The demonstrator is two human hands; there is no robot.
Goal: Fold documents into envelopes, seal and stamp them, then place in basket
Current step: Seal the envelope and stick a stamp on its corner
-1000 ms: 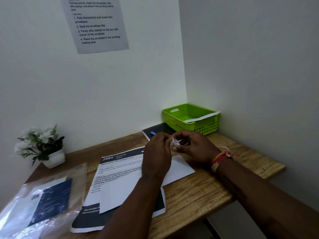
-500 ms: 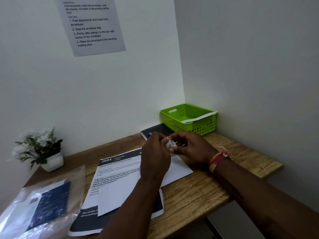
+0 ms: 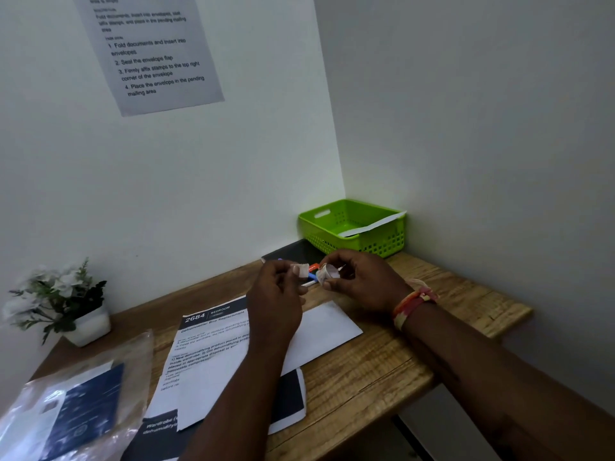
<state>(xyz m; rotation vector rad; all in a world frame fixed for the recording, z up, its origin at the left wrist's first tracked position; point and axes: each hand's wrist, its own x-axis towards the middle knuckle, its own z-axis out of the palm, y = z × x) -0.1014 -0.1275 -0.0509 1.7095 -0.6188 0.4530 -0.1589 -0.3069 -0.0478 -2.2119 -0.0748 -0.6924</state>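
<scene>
Both forearms are bare; the right wrist wears a red, orange and cream thread wristband (image 3: 413,306).

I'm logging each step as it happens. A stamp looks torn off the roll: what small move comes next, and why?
Probably bring the left hand with its stamp down to the white envelope. The stamp is clear of the stamp roll in the right hand, and the envelope lies bare beneath both hands, while another already sits in the green basket.
</scene>
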